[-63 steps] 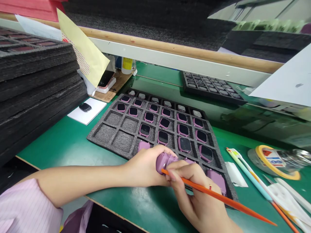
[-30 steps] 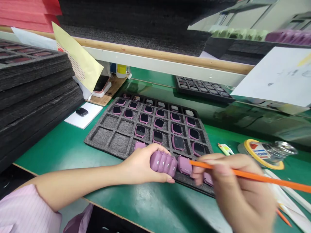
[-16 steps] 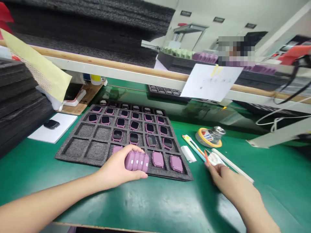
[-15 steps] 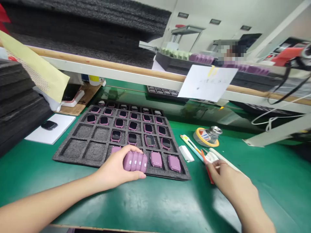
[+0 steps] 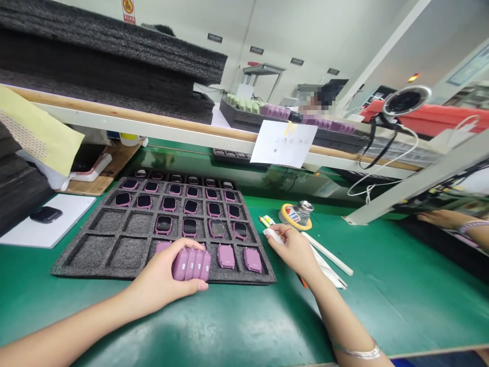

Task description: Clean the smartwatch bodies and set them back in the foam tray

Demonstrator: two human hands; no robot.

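Note:
My left hand (image 5: pixel 160 278) is closed round a stack of several purple watch bodies (image 5: pixel 191 264), resting on the near edge of a dark grey foam tray (image 5: pixel 95 252). The tray's far rows hold purple watches with black screens (image 5: pixel 191 207); two purple bodies lie face down (image 5: pixel 235 257) in the front row, and the left pockets stand bare. My right hand (image 5: pixel 294 250) lies to the right of the tray over a small white piece (image 5: pixel 272 234) and some sticks, fingers curled; what it grips is hidden.
A tape roll with a small jar (image 5: pixel 296 214) and a white stick (image 5: pixel 328 254) lie right of the tray. A black watch on a white pad (image 5: pixel 46 215) lies at left beside stacked foam (image 5: pixel 15 188). Another person's arm (image 5: pixel 451 220) rests at far right.
My right hand took the orange stick away from the watches to the right, put it down among the tools, and now rests there. The left hand kept the stack. The view rose.

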